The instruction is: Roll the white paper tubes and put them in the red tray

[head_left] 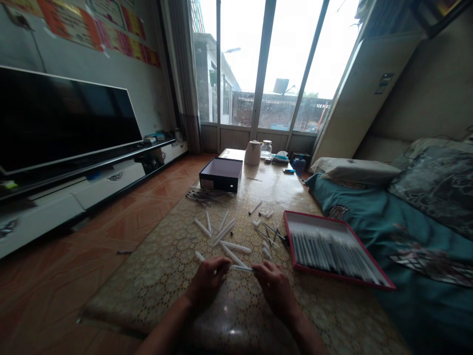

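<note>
My left hand [209, 282] and my right hand [275, 288] are close together above a low table with a patterned cover [162, 266]. A thin white plastic tube [242, 268] spans the gap between them, its right end pinched in my right fingertips and its left end at my left fingertips. More loose white tubes [223, 241] lie scattered just beyond my hands. Thin dark rods [271, 234] lie in a small heap to the right of them. A red-rimmed tray [325, 231] holds many white-and-dark sticks packed side by side, to the right of my right hand.
A black open box [220, 175] and a bundle of thin rods [207, 196] sit farther along the table. Beyond them stand a white kettle [253, 153] and a glass jar [266, 149]. A teal-covered bed [369, 231] runs along the right side; a tiled floor [92, 222] lies left.
</note>
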Demonstrator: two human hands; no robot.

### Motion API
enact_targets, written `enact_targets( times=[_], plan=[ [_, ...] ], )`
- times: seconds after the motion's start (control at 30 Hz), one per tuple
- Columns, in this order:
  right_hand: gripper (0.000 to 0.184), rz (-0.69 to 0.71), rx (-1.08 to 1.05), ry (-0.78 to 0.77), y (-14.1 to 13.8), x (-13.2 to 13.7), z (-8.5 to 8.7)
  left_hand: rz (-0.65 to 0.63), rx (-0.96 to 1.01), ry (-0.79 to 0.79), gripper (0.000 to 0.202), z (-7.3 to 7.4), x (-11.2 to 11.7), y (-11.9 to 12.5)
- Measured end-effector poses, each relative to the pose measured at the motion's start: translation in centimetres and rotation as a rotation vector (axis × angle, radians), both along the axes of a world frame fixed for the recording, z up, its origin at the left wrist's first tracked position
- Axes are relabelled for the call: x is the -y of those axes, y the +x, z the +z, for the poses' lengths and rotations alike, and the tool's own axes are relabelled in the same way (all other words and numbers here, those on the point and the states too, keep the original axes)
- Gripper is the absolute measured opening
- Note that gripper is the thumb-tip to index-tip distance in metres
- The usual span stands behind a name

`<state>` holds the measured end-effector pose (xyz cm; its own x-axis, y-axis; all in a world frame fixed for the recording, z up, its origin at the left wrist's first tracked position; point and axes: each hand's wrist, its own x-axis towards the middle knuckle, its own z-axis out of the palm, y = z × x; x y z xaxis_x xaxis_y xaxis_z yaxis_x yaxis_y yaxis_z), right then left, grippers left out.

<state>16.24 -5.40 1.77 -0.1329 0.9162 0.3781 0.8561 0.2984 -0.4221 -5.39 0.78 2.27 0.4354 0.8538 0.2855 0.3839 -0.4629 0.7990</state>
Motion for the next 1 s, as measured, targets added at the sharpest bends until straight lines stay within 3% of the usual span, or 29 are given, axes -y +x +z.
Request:
enact_targets(
  times=[0.4, 0.6, 0.8, 0.9, 1.0],
  plan=[
    [0.018, 0.021, 0.063, 0.043, 0.6, -0.2, -0.3, -0.12, -0.112, 0.042, 0.024, 0.1, -0.6, 0.2],
    [0.018, 0.063, 0.046, 0.036, 0.8, -0.3, -0.7, -0.17, -0.257, 0.106, 0.025, -0.1, -1.4, 0.1],
    [0.018, 0.081, 0.159, 0.127, 1.2, -0.3, -0.3, -0.226, -0.421, 0.174, 0.025, 0.3, -1.1, 0.3],
    [0.018, 0.084, 0.195, 0.141, 1.3, -0.3, -0.1, -0.249, -0.394, 0.155, 0.024, 0.5, -0.8, 0.6],
    [0.018, 0.075, 0.168, 0.121, 1.2, -0.2, -0.3, -0.21, -0.243, 0.111, 0.023, 0.7, -0.6, 0.9]
  ],
)
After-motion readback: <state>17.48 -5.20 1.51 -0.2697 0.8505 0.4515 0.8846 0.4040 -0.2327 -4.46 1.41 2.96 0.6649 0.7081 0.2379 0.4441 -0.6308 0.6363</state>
